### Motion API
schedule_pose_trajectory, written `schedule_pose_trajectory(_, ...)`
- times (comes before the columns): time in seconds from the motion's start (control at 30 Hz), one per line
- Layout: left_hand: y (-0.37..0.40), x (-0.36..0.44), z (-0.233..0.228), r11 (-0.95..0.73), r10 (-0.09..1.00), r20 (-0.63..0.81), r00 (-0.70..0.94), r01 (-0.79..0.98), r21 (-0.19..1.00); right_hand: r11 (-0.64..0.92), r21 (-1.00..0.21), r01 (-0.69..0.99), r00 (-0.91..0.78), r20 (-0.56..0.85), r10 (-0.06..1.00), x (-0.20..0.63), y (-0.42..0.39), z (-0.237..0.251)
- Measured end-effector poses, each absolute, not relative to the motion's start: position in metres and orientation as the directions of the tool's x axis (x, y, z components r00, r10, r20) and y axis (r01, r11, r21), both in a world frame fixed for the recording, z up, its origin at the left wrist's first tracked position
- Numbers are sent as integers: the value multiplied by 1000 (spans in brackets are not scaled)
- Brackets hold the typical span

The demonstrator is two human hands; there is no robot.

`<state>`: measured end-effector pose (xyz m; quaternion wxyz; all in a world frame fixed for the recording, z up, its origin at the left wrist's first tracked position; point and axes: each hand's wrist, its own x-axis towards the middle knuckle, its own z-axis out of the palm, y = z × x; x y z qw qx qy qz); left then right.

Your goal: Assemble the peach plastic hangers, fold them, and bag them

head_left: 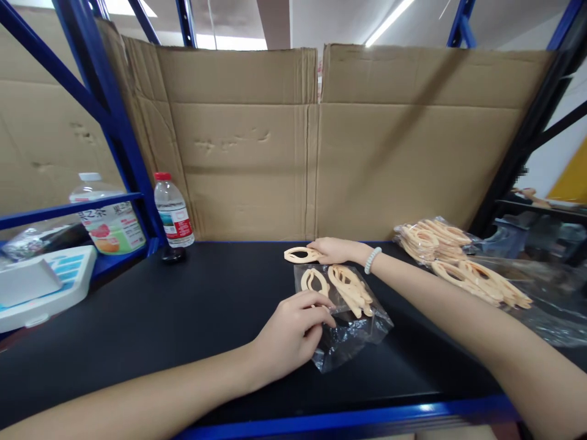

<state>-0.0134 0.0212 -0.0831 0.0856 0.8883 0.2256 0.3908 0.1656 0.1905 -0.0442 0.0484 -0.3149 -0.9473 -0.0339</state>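
Under the right hand (337,249), fingers lightly closed on it, a loose beige hair clip (300,254) lies flat on the desk (183,305), long axis pointing left; just nearer, the left hand (293,333) pins the clear bag (348,318), fingers curled at its mouth; further clips lie inside.

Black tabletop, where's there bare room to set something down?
The tabletop is bare between the water bottle and the bag under the left hand. It is crowded on the right, around the right hand and the clip pile.
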Motion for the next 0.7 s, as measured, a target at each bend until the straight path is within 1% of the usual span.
schedule_pose_trajectory(0.2, 21, -11, -82, -881, 472, 665, 580, 345, 325, 768, 15, 641, -734, 307, 606, 204, 166, -48)
schedule_pose_trajectory(0.27, 19, -11, -81, -881, 470, 664, 582, 348, 320, 754, -12, 657, -685, 409, 603, 214, 158, -43)
schedule_pose_trajectory(0.33, 18, -11, -81, -883, 467, 666, 582, 347, 317, 743, -77, 665, -592, 552, 587, 222, 143, -36)
schedule_pose_trajectory(0.4, 17, -11, -80, -881, 470, 672, 573, 346, 321, 732, -163, 662, -445, 700, 558, 229, 118, -28)
schedule_pose_trajectory(0.5, 16, -11, -78, -874, 485, 683, 547, 338, 349, 724, -210, 657, -274, 828, 489, 236, 61, -17)
schedule_pose_trajectory(0.53, 16, -10, -77, -871, 489, 689, 534, 334, 360, 717, -223, 660, -227, 851, 473, 236, 38, -15)
schedule_pose_trajectory(0.57, 16, -10, -76, -869, 493, 696, 522, 329, 370, 706, -225, 671, -219, 850, 479, 237, 16, -13)
schedule_pose_trajectory(0.63, 16, -10, -74, -867, 497, 715, 492, 320, 383, 711, -182, 679, -260, 846, 466, 235, -27, -14)
schedule_pose_trajectory(0.7, 15, -9, -73, -866, 498, 730, 468, 315, 389, 730, -111, 675, -348, 824, 447, 230, -61, -21)
